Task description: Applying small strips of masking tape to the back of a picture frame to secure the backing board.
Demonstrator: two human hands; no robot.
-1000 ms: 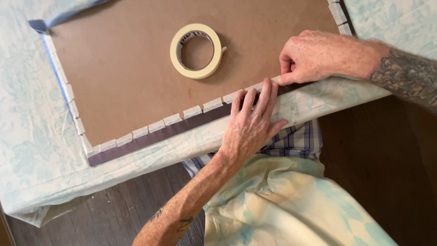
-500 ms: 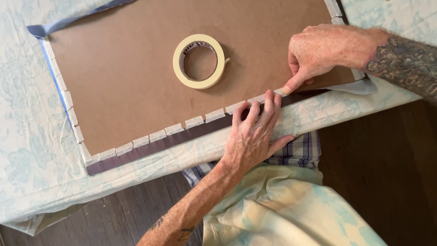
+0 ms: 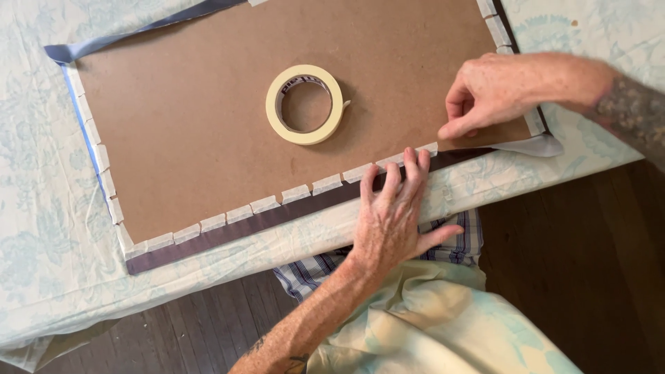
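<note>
Left hand (image 3: 393, 220), fingers spread, is pressing flat on the brown board's (image 3: 208, 125) near edge beside the tape strips (image 3: 325, 184). Right hand (image 3: 495, 93) is pinching at the near-right edge. Masking-tape roll (image 3: 305, 104) is lying mid-board.

Both forearms are bare and tattooed, the left hand (image 3: 391, 221) and right hand (image 3: 495, 93) ringless, above plaid shorts.
</note>
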